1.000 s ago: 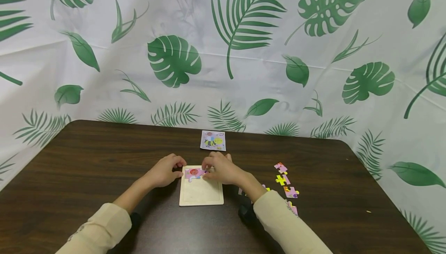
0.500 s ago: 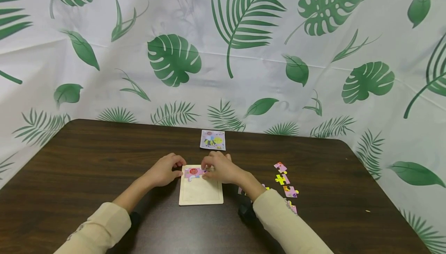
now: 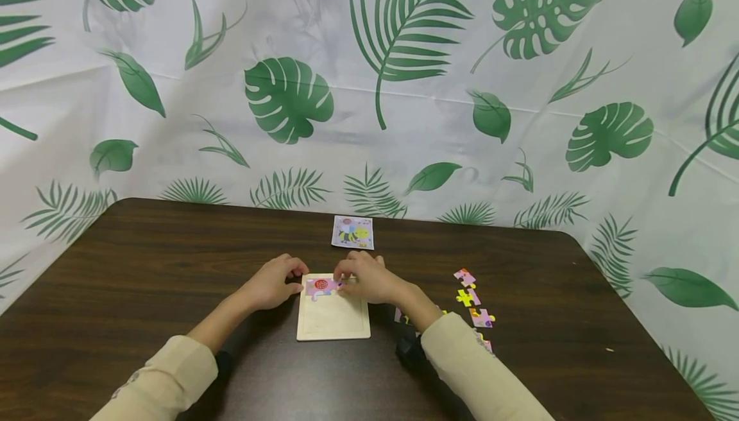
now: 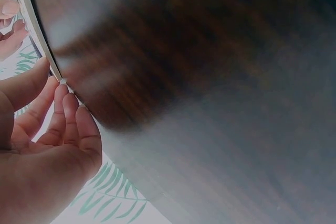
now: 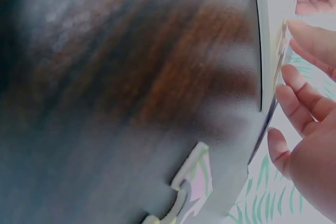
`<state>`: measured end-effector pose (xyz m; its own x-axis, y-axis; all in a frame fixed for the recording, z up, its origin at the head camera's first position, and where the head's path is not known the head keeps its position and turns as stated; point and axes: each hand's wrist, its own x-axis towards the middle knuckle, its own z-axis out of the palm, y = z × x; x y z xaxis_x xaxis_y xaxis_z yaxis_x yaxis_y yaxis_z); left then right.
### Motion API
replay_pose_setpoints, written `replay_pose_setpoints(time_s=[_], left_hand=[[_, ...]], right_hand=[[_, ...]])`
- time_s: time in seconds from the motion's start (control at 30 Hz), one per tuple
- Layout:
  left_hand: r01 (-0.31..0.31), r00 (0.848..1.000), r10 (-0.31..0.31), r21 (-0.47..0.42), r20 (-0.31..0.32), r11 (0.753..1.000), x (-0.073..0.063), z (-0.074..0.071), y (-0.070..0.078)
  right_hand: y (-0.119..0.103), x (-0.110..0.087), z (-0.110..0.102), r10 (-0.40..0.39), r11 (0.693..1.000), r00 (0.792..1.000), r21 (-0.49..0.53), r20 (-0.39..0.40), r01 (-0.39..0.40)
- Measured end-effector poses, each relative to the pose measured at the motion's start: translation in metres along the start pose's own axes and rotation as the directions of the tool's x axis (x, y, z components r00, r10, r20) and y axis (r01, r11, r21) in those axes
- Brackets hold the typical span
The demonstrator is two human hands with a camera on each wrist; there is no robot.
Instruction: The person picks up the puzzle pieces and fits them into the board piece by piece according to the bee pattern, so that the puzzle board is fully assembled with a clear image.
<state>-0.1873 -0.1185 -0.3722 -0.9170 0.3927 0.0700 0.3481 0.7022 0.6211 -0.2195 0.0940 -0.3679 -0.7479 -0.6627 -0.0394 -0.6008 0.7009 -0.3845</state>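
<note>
A pale wooden puzzle tray [image 3: 335, 321] lies flat on the table in the head view. Pink jigsaw pieces [image 3: 319, 286] with a red round print sit along its top left. My left hand [image 3: 271, 285] holds the tray's upper-left corner between thumb and fingers; the left wrist view shows these fingertips [image 4: 71, 100] at the tray's edge. Over the tray's upper right, my right hand [image 3: 369, 280] pinches a small puzzle piece [image 3: 339, 286] beside the pink ones, its fingers covering most of it. The right wrist view shows the tray edge-on [image 5: 273, 19] by the thumb.
Behind the tray lies a square picture card [image 3: 353, 233] with a bee. Loose puzzle pieces [image 3: 482, 318] are scattered to the right, several of them, some partly hidden by the right forearm. A patterned leaf cloth [image 3: 404, 151] hangs behind the dark wooden table [image 3: 173, 248].
Both hands stay in nearly the same place. The right fingers and thumb shift very slightly at the puzzle piece; the tray and loose pieces look unmoved.
</note>
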Motion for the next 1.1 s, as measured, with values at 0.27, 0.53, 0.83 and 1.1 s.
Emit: replay_pose_setpoints(time_s=[0.27,0.53,0.83,1.1], left_hand=[[0.005,1.0,-0.005,-0.004,0.007,1.0,-0.001,-0.001,0.001],[0.006,1.0,-0.006,0.002,0.007,1.0,0.0,0.0,0.0],[0.006,1.0,-0.006,0.009,0.008,1.0,0.0,0.0,0.001],[0.003,1.0,-0.003,0.008,0.006,1.0,-0.001,-0.001,0.001]], right_hand=[[0.001,0.0,-0.001,-0.013,1.0,1.0,0.011,-0.004,0.013],[0.004,-0.002,-0.007,-0.002,0.996,1.0,0.088,0.023,0.0],[0.015,-0.009,-0.017,-0.049,0.989,0.999,0.138,0.019,0.046],[0.032,-0.021,-0.027,-0.021,0.988,1.0,0.151,0.01,0.02]])
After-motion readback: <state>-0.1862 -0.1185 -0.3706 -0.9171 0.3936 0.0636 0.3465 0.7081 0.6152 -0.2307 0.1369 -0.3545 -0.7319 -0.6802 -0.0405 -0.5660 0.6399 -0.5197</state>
